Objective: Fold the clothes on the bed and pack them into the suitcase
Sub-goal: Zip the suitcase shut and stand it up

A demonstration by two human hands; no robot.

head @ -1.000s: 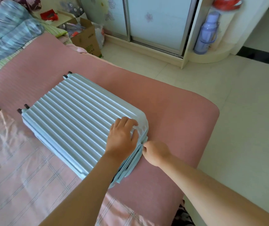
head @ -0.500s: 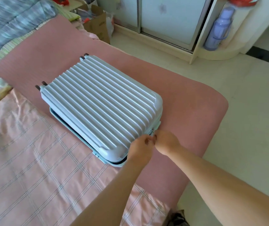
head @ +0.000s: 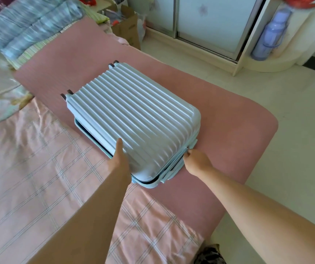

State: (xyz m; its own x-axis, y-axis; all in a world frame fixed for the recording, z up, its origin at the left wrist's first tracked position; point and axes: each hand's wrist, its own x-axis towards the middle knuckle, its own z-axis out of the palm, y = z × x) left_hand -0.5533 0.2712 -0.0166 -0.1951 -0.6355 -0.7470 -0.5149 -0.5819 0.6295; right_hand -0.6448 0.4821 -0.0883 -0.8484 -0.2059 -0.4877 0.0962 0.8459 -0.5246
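Observation:
A light blue ribbed hard-shell suitcase (head: 133,119) lies flat on the pink bed (head: 229,141), its lid down but with a dark gap along the near edge. My left hand (head: 119,159) rests on the lid's near left side with the thumb pointing up along the shell; its fingers are hidden. My right hand (head: 194,161) is at the suitcase's near right corner, fingers curled and pinching something small at the seam, apparently the zipper pull. No loose clothes show near the suitcase.
A pink checked sheet (head: 38,178) covers the bed's near left. Folded blue striped bedding (head: 29,25) lies at the far left. A cardboard box (head: 128,29) stands beside the bed, a wardrobe with sliding doors (head: 210,21) and a purple flask (head: 267,35) beyond. Tiled floor lies right.
My left hand has left the near right corner and moved to the lid's near left side. My right hand stays at the corner seam. The view has shifted.

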